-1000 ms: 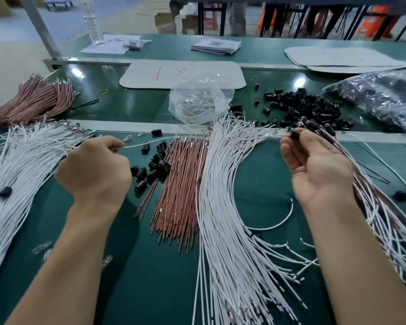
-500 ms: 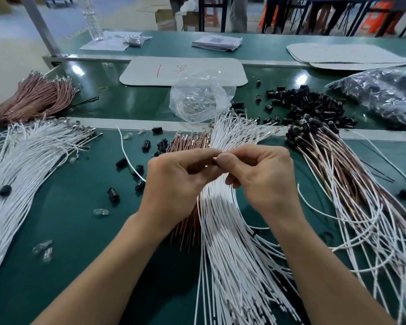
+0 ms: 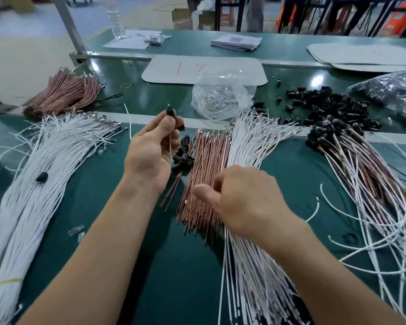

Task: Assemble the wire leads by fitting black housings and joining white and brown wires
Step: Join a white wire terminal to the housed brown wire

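Black housing (image 3: pixel 170 113), small, wire-tailed, pinched by left hand (image 3: pixel 150 151); right hand (image 3: pixel 244 200) on brown wires (image 3: pixel 204 160), grip unclear

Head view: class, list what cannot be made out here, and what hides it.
Right hand: fingertips hidden behind its own knuckles, head view; grip on brown wires unclear.
Clear bag: contents too small and glared, head view.
Black bag: cut off by the right edge, head view.

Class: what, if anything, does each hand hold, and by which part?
Left hand pinches a black housing by its lower end. Right hand: cannot tell; it curls over the brown wires.
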`<state>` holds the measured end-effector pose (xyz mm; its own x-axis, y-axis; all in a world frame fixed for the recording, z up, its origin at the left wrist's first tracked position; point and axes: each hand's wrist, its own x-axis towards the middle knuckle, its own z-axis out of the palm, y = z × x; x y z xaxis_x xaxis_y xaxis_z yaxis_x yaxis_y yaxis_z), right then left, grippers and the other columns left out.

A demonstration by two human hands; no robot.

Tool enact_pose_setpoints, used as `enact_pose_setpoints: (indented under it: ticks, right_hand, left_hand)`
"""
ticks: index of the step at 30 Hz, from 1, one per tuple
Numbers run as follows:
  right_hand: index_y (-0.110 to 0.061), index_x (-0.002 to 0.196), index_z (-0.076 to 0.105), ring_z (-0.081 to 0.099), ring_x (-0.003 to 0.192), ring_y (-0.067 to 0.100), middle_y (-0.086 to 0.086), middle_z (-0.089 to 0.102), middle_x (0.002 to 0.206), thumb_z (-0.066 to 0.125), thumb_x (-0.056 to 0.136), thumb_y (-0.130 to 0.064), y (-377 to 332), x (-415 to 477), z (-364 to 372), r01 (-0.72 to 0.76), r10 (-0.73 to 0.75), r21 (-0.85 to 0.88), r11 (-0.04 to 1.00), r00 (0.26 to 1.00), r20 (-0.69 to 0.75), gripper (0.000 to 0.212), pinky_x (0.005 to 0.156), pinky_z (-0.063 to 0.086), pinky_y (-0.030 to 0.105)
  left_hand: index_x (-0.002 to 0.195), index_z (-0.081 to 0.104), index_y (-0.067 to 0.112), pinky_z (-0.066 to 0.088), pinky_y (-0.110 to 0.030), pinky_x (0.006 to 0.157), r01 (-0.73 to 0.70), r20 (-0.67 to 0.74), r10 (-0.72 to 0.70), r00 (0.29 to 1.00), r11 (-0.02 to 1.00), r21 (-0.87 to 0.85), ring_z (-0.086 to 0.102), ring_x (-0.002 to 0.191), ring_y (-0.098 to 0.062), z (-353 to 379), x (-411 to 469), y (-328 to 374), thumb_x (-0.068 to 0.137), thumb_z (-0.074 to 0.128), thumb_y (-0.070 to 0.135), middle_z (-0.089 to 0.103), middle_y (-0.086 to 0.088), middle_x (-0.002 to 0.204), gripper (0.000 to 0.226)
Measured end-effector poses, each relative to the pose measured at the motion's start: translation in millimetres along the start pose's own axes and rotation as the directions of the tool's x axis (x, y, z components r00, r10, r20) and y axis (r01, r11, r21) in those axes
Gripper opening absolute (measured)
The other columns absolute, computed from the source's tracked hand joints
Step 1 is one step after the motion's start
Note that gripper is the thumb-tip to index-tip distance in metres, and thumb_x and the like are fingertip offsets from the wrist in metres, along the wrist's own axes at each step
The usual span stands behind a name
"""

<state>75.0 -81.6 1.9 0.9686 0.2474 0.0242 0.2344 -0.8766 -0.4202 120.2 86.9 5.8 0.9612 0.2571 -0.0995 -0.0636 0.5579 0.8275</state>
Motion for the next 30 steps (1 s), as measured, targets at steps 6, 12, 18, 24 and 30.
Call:
enact_pose_setpoints:
  ticks: [6, 12, 18, 24, 30]
  right_hand:
    - [-0.021, 0.064, 0.037, 0.029, 0.05, 0.018, -0.002, 0.038, 0.06, 0.068, 0.094, -0.032, -28, 10, 10, 0.018, -0.01, -0.298, 0.954, 1.0, 0.028, 0.045, 0.047, 0.02, 0.03]
    - [-0.02, 0.066, 0.043, 0.036, 0.054, 0.018, 0.0, 0.043, 0.067, 0.066, 0.089, -0.023, -27, 20, -3, -0.082, 0.101, -0.174, 0.981, 0.99, 0.103, 0.033, 0.046, 0.023, 0.027]
    - [-0.019, 0.072, 0.051, 0.051, 0.065, 0.022, -0.001, 0.053, 0.074, 0.073, 0.085, -0.034, -20, 32, -5, -0.24, 0.244, -0.048, 0.97, 0.962, 0.124, 0.029, 0.051, 0.032, 0.027]
    - [-0.01, 0.048, 0.06, 0.039, 0.036, 0.02, 0.018, 0.061, 0.051, 0.069, 0.081, 0.005, 20, 26, -32, -0.37, 0.194, 0.561, 0.74, 0.917, 0.349, 0.037, 0.037, 0.032, 0.022]
    - [-0.008, 0.07, 0.067, 0.044, 0.041, 0.017, 0.011, 0.064, 0.055, 0.07, 0.092, 0.0, 42, 23, -26, -0.245, 0.232, 0.805, 0.54, 0.963, 0.137, 0.023, 0.039, 0.038, 0.023]
  left_hand:
    - [0.1, 0.071, 0.008, 0.05, -0.018, 0.062, -0.017, 0.03, 0.013, 0.999, 0.993, 0.114, 0.057, 0.062, -0.011, 6, 0, -8, 0.098, 0.061, 0.0, 0.075, -0.003, 0.08, 0.013]
    - [0.098, 0.072, 0.008, 0.047, -0.018, 0.06, -0.034, 0.048, 0.027, 0.998, 0.985, 0.168, 0.057, 0.059, -0.009, 7, 3, -15, 0.097, 0.061, -0.001, 0.074, 0.0, 0.075, 0.014]
    - [0.094, 0.073, 0.008, 0.044, -0.019, 0.061, -0.049, 0.069, 0.033, 0.997, 0.968, 0.245, 0.053, 0.06, -0.01, 10, -2, -21, 0.095, 0.062, -0.006, 0.072, -0.003, 0.077, 0.017]
    - [0.094, 0.075, 0.008, 0.046, -0.018, 0.059, -0.048, 0.105, 0.016, 0.994, 0.95, 0.31, 0.055, 0.059, -0.009, 14, -7, -26, 0.093, 0.067, -0.004, 0.072, -0.005, 0.078, 0.014]
    - [0.094, 0.075, 0.01, 0.05, -0.017, 0.063, -0.065, 0.115, 0.023, 0.993, 0.925, 0.374, 0.059, 0.062, -0.009, 17, -9, -35, 0.091, 0.069, -0.006, 0.075, -0.002, 0.077, 0.017]
